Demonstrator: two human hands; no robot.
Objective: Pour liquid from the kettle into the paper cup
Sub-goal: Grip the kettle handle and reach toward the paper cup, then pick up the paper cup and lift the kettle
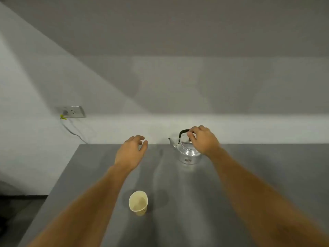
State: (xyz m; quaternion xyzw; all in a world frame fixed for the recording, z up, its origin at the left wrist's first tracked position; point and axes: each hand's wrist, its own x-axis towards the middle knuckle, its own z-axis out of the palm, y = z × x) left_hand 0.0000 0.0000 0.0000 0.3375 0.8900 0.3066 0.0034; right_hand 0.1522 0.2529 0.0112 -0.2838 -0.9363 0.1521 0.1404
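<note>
- Desk (249, 175) of plain grey with a dull sheen fills the lower part of my view; its far edge meets a pale wall, and its left edge drops to a dark floor (21, 207).
- Wall (160, 77) ahead is bare and grey-white, crossed by broad slanting bands of shadow and one brighter strip just above the desk line.
- Socket plate (72, 111) sits on the wall well to the left of my left grip (130, 154), with a small yellow-green tag at its corner and a thin cable (74, 131) running down toward the desk's back corner.
- Kettle (187, 151), shiny metal with a black handle (183, 132), stands upright near the far edge of the desk, spout pointing left toward my left grip.
- My right grip (203, 139) is over the kettle's top, fingers curled at the right end of the handle and the lid knob; I cannot tell whether they are closed firmly on it or only touching.
- My left grip hovers above the desk to the left of the kettle, apart from it, fingers loosely spread and holding nothing.
- Paper cup (138, 202) stands upright on the desk, nearer to me than both grips, below and slightly right of the left one and well apart from the kettle; its mouth faces up and the pale inside shows.
- Faint soft shadows of both forearms lie on the desk between the cup and the kettle.
</note>
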